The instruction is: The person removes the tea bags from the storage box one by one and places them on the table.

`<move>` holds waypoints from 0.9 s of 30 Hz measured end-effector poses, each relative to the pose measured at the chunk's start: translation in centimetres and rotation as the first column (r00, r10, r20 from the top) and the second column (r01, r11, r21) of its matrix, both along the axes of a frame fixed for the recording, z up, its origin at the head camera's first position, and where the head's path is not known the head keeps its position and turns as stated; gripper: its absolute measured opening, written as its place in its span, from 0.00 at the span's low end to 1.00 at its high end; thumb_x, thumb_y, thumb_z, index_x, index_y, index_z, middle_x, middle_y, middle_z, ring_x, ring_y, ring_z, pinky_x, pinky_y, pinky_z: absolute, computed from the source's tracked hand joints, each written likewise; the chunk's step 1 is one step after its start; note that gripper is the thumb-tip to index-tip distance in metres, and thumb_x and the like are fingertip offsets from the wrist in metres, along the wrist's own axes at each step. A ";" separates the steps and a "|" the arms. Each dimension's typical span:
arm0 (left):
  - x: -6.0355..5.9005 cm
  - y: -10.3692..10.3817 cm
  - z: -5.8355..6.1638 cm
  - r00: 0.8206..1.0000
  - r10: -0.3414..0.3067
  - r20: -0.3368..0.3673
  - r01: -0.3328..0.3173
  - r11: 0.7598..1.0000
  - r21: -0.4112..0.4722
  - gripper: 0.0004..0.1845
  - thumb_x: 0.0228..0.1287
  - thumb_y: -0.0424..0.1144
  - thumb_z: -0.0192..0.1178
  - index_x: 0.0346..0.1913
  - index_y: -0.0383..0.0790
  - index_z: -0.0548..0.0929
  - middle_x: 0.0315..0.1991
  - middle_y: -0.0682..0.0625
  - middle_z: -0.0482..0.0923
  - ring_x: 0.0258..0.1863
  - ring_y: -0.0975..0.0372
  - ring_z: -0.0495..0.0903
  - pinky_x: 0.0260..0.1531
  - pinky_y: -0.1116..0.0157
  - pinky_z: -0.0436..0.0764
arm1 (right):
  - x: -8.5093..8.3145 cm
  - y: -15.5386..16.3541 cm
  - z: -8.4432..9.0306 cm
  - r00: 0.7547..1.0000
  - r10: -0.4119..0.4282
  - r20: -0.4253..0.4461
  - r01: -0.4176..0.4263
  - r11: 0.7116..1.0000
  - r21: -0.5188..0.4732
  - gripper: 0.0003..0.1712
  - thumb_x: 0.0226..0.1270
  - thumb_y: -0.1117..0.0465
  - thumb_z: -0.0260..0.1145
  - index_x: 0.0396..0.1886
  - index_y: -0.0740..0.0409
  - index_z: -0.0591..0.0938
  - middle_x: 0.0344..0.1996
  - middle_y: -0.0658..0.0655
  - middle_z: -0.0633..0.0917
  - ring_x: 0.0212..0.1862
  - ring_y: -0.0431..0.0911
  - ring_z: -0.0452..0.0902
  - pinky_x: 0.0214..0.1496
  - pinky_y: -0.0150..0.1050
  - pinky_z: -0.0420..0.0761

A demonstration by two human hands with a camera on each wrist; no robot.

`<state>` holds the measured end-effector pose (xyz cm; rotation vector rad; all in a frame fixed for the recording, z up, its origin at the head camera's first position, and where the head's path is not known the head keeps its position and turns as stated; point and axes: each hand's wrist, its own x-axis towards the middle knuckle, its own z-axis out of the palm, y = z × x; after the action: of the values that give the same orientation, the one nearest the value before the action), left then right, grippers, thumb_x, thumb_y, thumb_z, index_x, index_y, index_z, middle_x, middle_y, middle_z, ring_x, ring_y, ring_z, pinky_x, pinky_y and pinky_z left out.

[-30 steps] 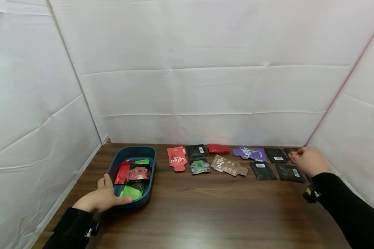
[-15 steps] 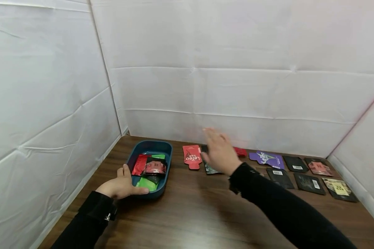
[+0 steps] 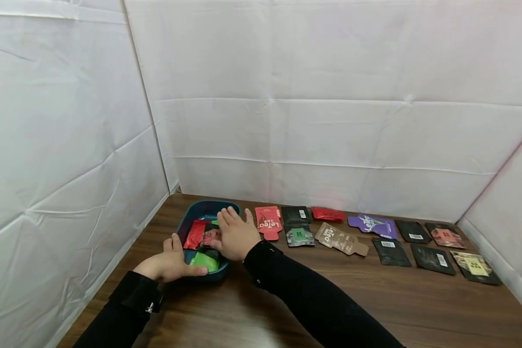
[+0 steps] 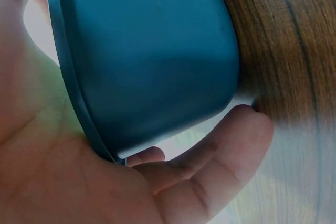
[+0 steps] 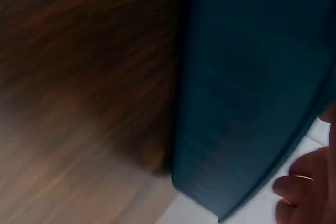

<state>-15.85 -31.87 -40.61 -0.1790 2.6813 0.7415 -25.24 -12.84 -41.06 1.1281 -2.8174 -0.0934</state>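
Observation:
At the left of the table stands a deep blue plastic box (image 3: pixel 206 208) with several sachets inside. A red sachet (image 3: pixel 194 235), a bright green one (image 3: pixel 205 261) and a black one with a pinkish label (image 3: pixel 210 236) show in it. My left hand (image 3: pixel 169 262) grips the near left corner, thumb over the rim; the left wrist view has its fingers curled round the box's outer wall (image 4: pixel 152 61). Reaching over the right rim, my right hand (image 3: pixel 236 235) has its fingers extended above the sachets and covers part of them. Nothing shows gripped in it.
Along the table's back lie a red LeTea packet (image 3: pixel 268 221), a red sachet (image 3: pixel 328 213), a brown packet (image 3: pixel 339 238), a purple packet (image 3: pixel 373 225) and several black sachets, including a yellow-labelled one (image 3: pixel 476 266). White sheeting (image 3: pixel 330 130) encloses the back and sides.
My right hand has swept from the sachets at the far right across to the box at the left. A yellow-labelled sachet lies where it was. My left hand stays on the box.

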 end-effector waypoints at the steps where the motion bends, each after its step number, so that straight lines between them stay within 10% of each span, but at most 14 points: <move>1: 0.1 0.0 -0.1 1.000 -0.003 0.001 0.003 1.000 0.006 0.75 0.55 0.71 0.65 0.70 0.14 0.28 0.71 0.17 0.29 0.67 0.27 0.49 0.60 0.37 0.63 | 0.1 -0.5 -0.1 1.000 -0.012 0.021 0.011 1.000 0.026 0.46 0.75 0.33 0.50 0.81 0.54 0.54 0.79 0.53 0.53 0.78 0.46 0.40 0.73 0.59 0.41; 12: 0.0 0.1 -0.3 1.000 0.003 -0.003 -0.003 1.000 0.011 0.74 0.56 0.69 0.65 0.70 0.15 0.27 0.71 0.18 0.30 0.66 0.27 0.53 0.60 0.38 0.64 | 0.0 -2.7 -1.0 0.988 -0.045 0.151 0.024 0.990 0.139 0.36 0.72 0.36 0.58 0.74 0.45 0.70 0.71 0.47 0.70 0.73 0.44 0.57 0.71 0.64 0.37; 21: 0.1 0.1 -0.1 1.000 -0.004 -0.011 0.004 1.000 -0.006 0.74 0.56 0.69 0.65 0.70 0.14 0.27 0.70 0.17 0.31 0.65 0.28 0.56 0.59 0.39 0.66 | 0.6 -2.7 -0.6 0.986 -0.002 0.168 -0.006 0.999 0.051 0.13 0.72 0.53 0.63 0.53 0.43 0.85 0.31 0.45 0.84 0.51 0.44 0.79 0.70 0.66 0.44; 27: 0.0 -0.1 0.0 1.000 0.003 -0.007 -0.003 1.000 -0.004 0.75 0.55 0.70 0.65 0.70 0.14 0.27 0.70 0.17 0.31 0.65 0.28 0.55 0.59 0.39 0.66 | 0.6 -2.7 -1.0 0.993 0.025 0.111 -0.025 1.000 -0.006 0.07 0.72 0.57 0.63 0.42 0.43 0.86 0.25 0.45 0.82 0.41 0.43 0.80 0.69 0.64 0.50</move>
<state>-15.81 -31.95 -40.56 -0.1817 2.6899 0.7384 -24.63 -15.52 -42.04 1.2033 -2.8971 -0.0220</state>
